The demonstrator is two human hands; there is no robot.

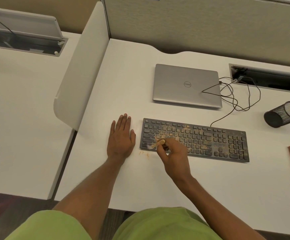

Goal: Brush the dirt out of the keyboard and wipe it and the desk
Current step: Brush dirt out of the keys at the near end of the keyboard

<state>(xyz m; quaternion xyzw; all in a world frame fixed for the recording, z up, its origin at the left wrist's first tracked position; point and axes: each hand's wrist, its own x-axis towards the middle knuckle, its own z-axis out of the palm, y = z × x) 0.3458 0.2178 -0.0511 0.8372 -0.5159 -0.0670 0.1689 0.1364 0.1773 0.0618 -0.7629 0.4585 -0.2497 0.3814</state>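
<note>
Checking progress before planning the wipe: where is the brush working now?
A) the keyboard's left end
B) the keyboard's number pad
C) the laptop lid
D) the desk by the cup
A: the right hand holds the brush over the lower-left keys of the keyboard.

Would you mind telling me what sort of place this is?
Probably an office cubicle: a white desk with a divider panel, a fabric partition behind, and a closed laptop near a cable cutout.
</note>
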